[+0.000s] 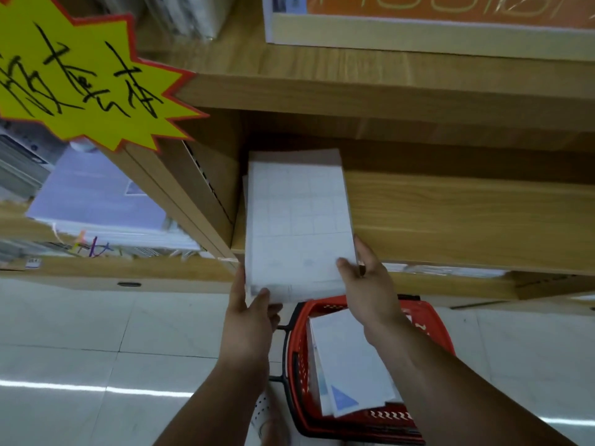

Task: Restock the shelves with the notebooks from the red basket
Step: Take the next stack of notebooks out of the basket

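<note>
Now, starting low: more notebooks [351, 362] to go in the red basket [434, 342] on the floor [96, 333]. Pinching a white stack [299, 226] at its near corners with left hand [249, 317] and right hand [367, 284], thumbs on top. Far end over the shelf [467, 214], close to its left wall [219, 162]. Could catch that wall, or fan out and spill if let go early.

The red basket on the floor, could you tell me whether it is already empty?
No, the red basket holds several white notebooks, one with a blue triangle on its cover.
</note>
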`<state>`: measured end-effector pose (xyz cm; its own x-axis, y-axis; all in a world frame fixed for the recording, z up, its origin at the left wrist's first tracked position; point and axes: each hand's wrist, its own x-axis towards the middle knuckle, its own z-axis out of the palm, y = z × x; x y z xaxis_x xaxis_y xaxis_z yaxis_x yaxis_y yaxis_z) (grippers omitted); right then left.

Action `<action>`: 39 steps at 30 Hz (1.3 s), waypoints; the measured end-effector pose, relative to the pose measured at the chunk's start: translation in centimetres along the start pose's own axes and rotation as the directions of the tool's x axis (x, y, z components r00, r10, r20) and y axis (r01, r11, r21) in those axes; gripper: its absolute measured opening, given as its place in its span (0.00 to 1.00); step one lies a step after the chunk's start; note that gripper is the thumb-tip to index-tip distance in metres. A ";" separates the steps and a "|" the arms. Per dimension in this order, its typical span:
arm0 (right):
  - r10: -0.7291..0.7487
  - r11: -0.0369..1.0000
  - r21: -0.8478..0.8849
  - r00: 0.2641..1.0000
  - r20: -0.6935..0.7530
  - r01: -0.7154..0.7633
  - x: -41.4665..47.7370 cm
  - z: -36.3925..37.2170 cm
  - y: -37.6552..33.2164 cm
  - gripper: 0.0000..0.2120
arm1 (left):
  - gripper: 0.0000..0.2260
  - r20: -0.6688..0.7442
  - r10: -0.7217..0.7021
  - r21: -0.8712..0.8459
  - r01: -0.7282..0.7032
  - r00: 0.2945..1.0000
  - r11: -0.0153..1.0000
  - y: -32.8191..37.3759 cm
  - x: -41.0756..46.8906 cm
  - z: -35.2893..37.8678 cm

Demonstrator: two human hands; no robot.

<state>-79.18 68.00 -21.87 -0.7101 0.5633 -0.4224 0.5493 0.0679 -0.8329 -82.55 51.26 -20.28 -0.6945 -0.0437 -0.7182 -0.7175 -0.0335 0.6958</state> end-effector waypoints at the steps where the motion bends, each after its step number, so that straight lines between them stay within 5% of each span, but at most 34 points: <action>1: -0.013 1.000 0.014 1.000 -0.001 0.013 0.1 0.1 -0.5 0.25 | 0.28 -0.008 -0.093 -0.165 0.091 0.996 0.982 0.8 0.4 0.6; 2: -0.028 0.999 0.028 1.000 0.003 0.028 0.4 0.3 -0.9 0.24 | 0.29 0.007 -0.137 -0.292 0.133 0.991 0.947 2.0 0.7 1.1; 3: -0.045 0.998 0.032 0.999 0.004 0.045 0.9 0.5 -1.5 0.23 | 0.31 0.024 -0.128 -0.236 0.130 0.991 0.963 2.5 1.2 1.2; 5: -0.081 0.997 0.008 0.997 -0.016 0.081 2.3 1.1 -2.6 0.22 | 0.31 0.054 0.025 -0.249 -0.010 0.998 0.969 3.9 1.7 1.5; 7: -0.114 0.993 -0.039 0.993 -0.029 0.113 3.9 1.7 -3.6 0.22 | 0.22 0.058 0.104 -0.220 -0.089 0.993 0.972 4.8 2.3 1.4; 9: -0.142 0.986 -0.086 0.990 0.001 0.142 5.2 2.0 -3.9 0.22 | 0.17 0.092 0.104 -0.207 -0.084 0.990 0.975 4.4 2.2 1.7; 12: -0.119 0.988 -0.092 0.992 0.052 0.123 6.2 1.7 -4.1 0.24 | 0.27 0.103 0.030 -0.259 -0.002 0.994 0.966 3.9 1.8 2.2; 17: -0.070 0.996 -0.039 0.989 0.130 0.076 7.1 1.6 -3.8 0.28 | 0.18 0.142 -0.022 -0.318 0.066 0.990 0.946 3.8 3.8 3.0; 30: -0.046 0.997 0.072 0.984 0.169 0.035 8.7 2.1 -4.3 0.28 | 0.27 0.103 -0.007 -0.398 0.048 0.995 0.916 4.8 5.4 3.0; 39: -0.068 0.995 -0.053 0.977 0.201 0.080 9.2 1.7 -5.4 0.29 | 0.25 0.140 0.088 -0.297 -0.043 0.986 0.954 4.1 4.7 3.0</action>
<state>-89.46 71.38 -21.83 -0.8198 0.3807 -0.4278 0.5131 0.1566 -0.8439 -88.90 53.87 -20.84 -0.7558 0.0939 -0.6481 -0.6383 -0.3268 0.6970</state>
